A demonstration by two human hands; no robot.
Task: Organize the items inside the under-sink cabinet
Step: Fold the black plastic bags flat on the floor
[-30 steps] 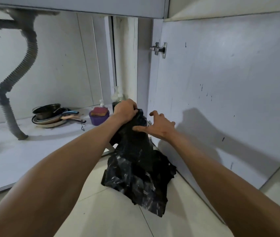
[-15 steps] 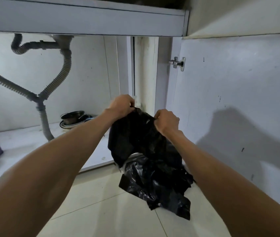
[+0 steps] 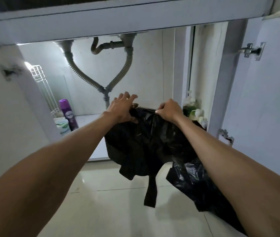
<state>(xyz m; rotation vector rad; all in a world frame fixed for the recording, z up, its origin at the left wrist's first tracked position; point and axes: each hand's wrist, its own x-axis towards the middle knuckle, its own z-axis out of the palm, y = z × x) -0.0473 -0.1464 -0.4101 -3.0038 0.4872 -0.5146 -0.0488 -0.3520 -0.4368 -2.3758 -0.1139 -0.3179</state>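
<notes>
A black plastic bag [image 3: 146, 142] hangs in front of the open under-sink cabinet, with a handle strip dangling below it. My right hand [image 3: 168, 110] is closed on the bag's top edge. My left hand [image 3: 121, 108] rests on the other top corner, thumb pinching the plastic and fingers spread forward. A second crumpled black bag [image 3: 197, 183] lies on the floor tiles under my right forearm. Whatever sits behind the held bag is hidden.
Grey corrugated drain hoses [image 3: 101, 82] hang in the cabinet's middle. A purple spray can [image 3: 67, 117] and a white tub [image 3: 62, 126] stand at the left by a wire rack [image 3: 40, 79]. Green bottles [image 3: 192, 108] crowd the right corner. The right door [image 3: 264, 108] stands open.
The view has swung left and up, showing the left side of the cabinet. The bag is held higher and spread wider between my hands, and my left fingers have spread out.
</notes>
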